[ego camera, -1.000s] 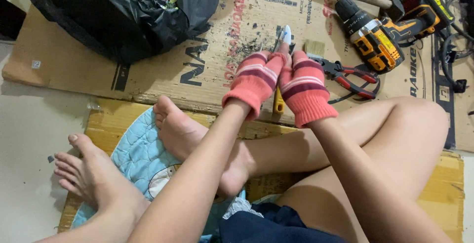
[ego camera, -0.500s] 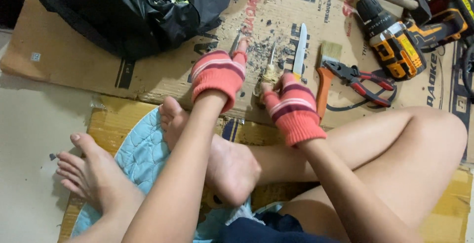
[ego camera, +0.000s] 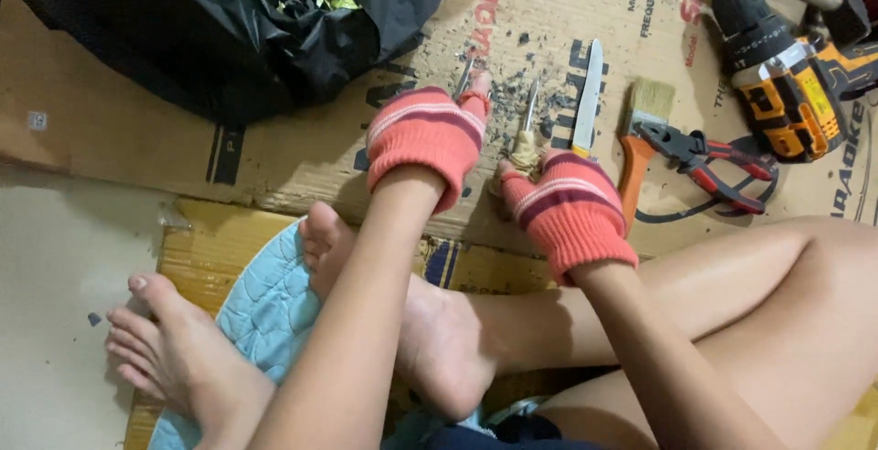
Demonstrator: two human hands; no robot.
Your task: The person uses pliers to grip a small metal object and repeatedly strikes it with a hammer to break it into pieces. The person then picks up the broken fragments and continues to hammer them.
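Left hand (ego camera: 425, 139) in striped coral glove, grip pinched on thin metal tool (ego camera: 465, 73), right hand (ego camera: 567, 208) gloved alike, grip closed round wooden-handled screwdriver (ego camera: 527, 130), both on flattened cardboard (ego camera: 302, 157), knife (ego camera: 587, 98), paintbrush (ego camera: 640, 144), red pliers (ego camera: 709, 157) just beside, cordless drill (ego camera: 777, 70) near.

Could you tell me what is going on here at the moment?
A person sits cross-legged on the floor, wearing pink striped gloves. The left hand holds a thin metal tool over the cardboard sheet; the right hand grips a screwdriver by its handle. A knife, paintbrush, pliers and cordless drill lie beside them, with a black bag behind.
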